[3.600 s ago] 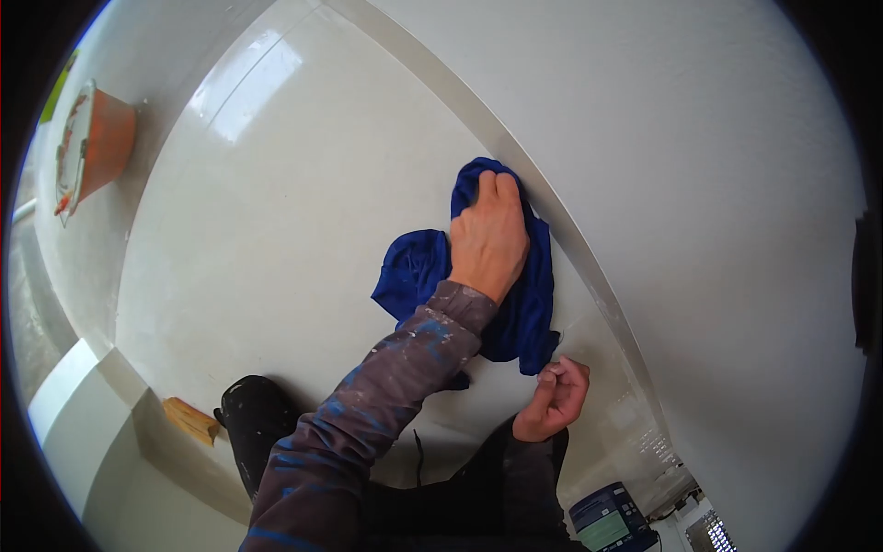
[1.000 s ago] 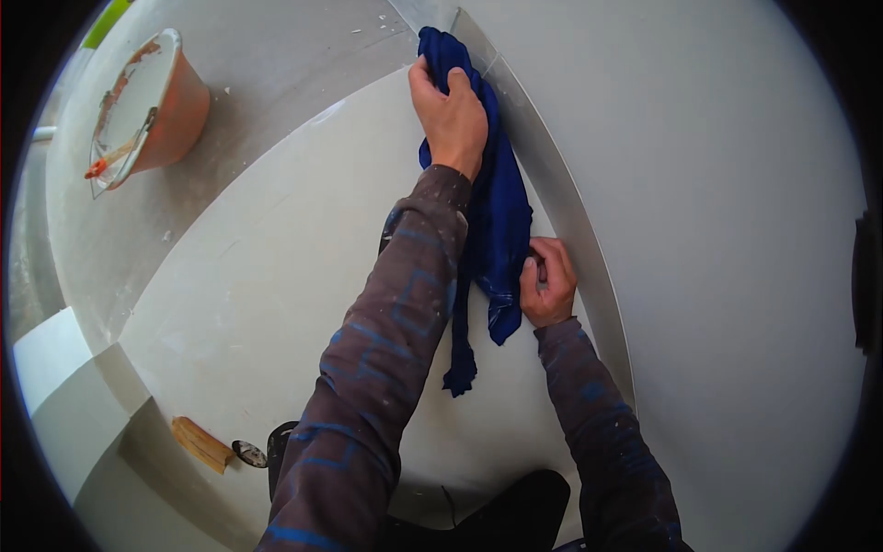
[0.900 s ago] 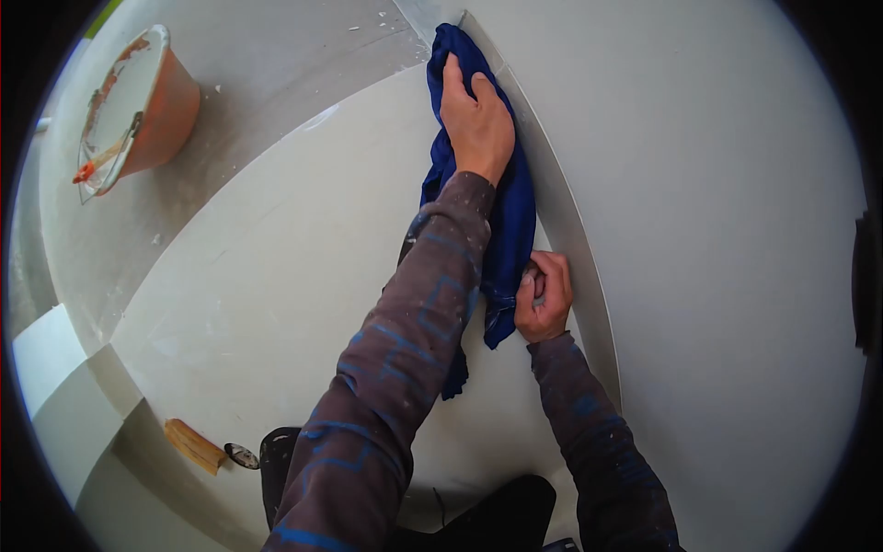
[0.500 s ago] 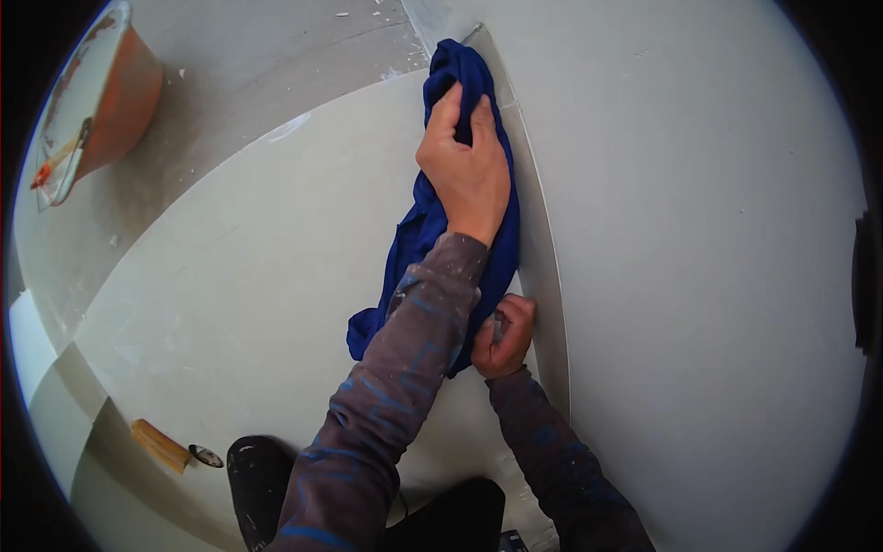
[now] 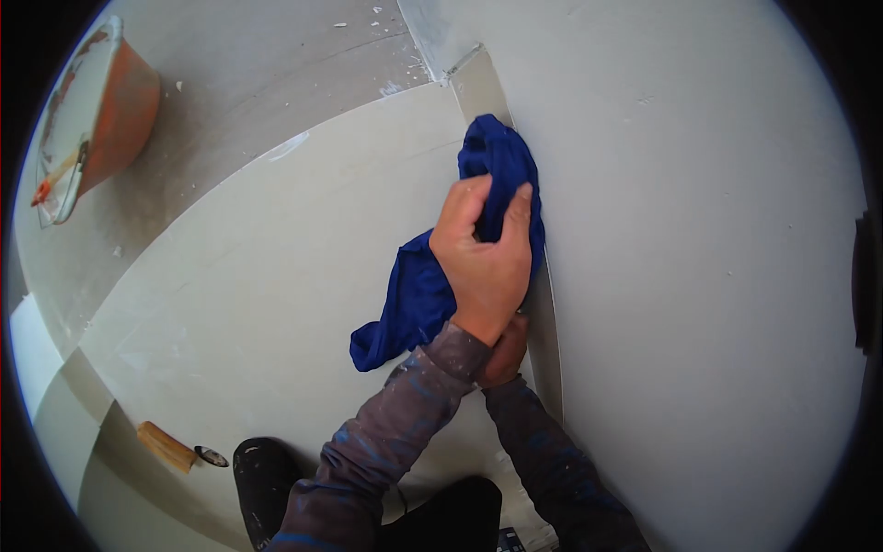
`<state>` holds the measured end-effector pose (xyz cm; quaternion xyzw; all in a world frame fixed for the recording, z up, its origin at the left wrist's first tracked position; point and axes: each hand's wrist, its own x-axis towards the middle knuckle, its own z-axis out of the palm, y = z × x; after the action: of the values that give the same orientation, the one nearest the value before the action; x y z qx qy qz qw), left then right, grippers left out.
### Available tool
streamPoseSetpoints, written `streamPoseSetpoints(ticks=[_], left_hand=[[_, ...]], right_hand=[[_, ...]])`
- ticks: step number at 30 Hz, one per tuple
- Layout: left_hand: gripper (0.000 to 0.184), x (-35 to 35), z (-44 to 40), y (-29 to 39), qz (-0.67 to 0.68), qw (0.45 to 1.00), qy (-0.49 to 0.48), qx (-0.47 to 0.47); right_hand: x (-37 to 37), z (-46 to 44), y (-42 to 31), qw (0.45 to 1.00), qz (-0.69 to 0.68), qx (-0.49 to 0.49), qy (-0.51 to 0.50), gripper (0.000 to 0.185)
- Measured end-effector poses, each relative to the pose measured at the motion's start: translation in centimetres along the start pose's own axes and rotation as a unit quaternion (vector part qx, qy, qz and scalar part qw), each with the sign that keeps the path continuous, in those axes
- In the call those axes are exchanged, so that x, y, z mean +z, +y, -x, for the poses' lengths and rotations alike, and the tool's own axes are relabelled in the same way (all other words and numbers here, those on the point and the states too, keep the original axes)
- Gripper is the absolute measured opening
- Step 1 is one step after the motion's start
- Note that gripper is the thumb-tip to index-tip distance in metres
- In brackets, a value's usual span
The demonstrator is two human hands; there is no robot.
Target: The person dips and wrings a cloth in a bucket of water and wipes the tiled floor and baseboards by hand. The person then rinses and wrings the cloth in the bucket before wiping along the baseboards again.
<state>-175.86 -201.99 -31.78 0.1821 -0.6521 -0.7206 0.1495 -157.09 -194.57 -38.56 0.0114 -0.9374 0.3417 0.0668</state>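
Blue cloth [image 5: 418,294] lies bunched on the pale surface, along the grey ledge at the foot of the wall. My left hand [image 5: 485,258] has its fingers and thumb closed on the upper part of the cloth, pressing it near the ledge. Just below, my right hand [image 5: 506,354] is partly covered by my left wrist, close to the cloth's lower right edge. Its fingers are mostly hidden, so what it holds, if anything, does not show.
An orange bucket [image 5: 124,120] with a whitish inside stands at the upper left. A wooden piece [image 5: 166,446] and a small round object [image 5: 212,456] lie at the lower left, near my knee. The ledge [image 5: 544,359] meets the grey wall [image 5: 699,276] on the right.
My left hand has drawn the top of the cloth down along the ledge, toward me, baring the corner above. My right hand is now partly behind my left wrist.
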Motion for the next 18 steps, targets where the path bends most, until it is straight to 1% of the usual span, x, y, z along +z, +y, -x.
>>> streamPoseSetpoints(ticks=[1, 2, 3, 4, 6, 8, 9, 10, 11, 12, 13, 14, 15, 16, 18], left_hand=[[0.017, 0.6, -1.8, -0.2, 0.000, 1.000, 0.025, -0.015], [0.020, 1.6, -4.7, -0.8, 0.000, 0.998, 0.049, -0.029], [0.025, 1.7, -7.2, -1.8, -0.026, 0.998, 0.037, -0.038], [0.025, 2.2, -8.0, -2.1, 0.009, 0.998, 0.047, -0.047], [0.024, 1.4, -5.8, -1.8, -0.063, 0.997, 0.033, 0.010], [0.020, -0.3, -0.4, -0.6, -0.064, 0.998, -0.012, 0.009], [0.022, -0.6, 1.8, -0.3, -0.034, 0.999, -0.023, 0.022], [0.025, -0.8, 2.6, 0.5, -0.006, 0.999, -0.034, 0.035], [0.025, -0.6, 1.7, 0.1, -0.007, 0.999, -0.032, 0.037], [0.025, 0.1, -0.6, 0.4, -0.045, 0.999, -0.001, 0.005], [0.025, 0.9, -3.2, 0.2, -0.081, 0.996, 0.029, -0.031], [0.026, 1.1, -6.5, -0.8, -0.089, 0.994, 0.029, -0.058], [0.030, 1.7, -7.8, -1.7, -0.095, 0.993, 0.043, -0.062], [0.034, 1.7, -8.2, -2.2, -0.104, 0.991, 0.061, -0.062], [0.033, 0.0, -5.1, -1.7, -0.145, 0.989, 0.004, -0.035]], right_hand=[[0.1, 0.2, -0.1, 0.998, 0.009, -0.012, 0.054, 0.030], [0.0, 0.0, -0.2, 0.998, 0.008, -0.012, 0.055, 0.030], [0.0, -0.3, -0.4, 0.999, -0.014, -0.001, 0.046, 0.030], [-0.1, -0.3, -0.6, 0.999, -0.037, 0.012, 0.036, 0.029], [0.3, -0.7, -0.4, 0.998, -0.036, 0.006, 0.043, 0.029], [0.0, -0.8, -0.7, 0.999, -0.008, -0.014, 0.045, 0.029], [-0.5, -1.2, -0.6, 0.999, -0.009, -0.017, 0.047, 0.029], [-1.4, -1.5, -0.7, 0.997, 0.015, 0.013, -0.074, 0.028], [-1.2, -1.5, -0.7, 0.990, 0.025, 0.027, -0.135, 0.027], [-1.0, -1.5, -0.7, 0.979, 0.037, 0.038, -0.196, 0.027], [0.1, -0.8, -0.4, 0.997, 0.003, 0.021, -0.068, 0.027], [0.5, 0.0, -0.2, 0.998, -0.029, 0.008, 0.061, 0.026], [0.1, 0.0, -0.3, 0.999, -0.034, 0.026, 0.024, 0.027], [0.0, 0.4, -0.5, 0.999, -0.037, 0.030, 0.022, 0.027], [0.3, -0.3, -0.4, 0.999, -0.022, 0.007, 0.040, 0.027]])
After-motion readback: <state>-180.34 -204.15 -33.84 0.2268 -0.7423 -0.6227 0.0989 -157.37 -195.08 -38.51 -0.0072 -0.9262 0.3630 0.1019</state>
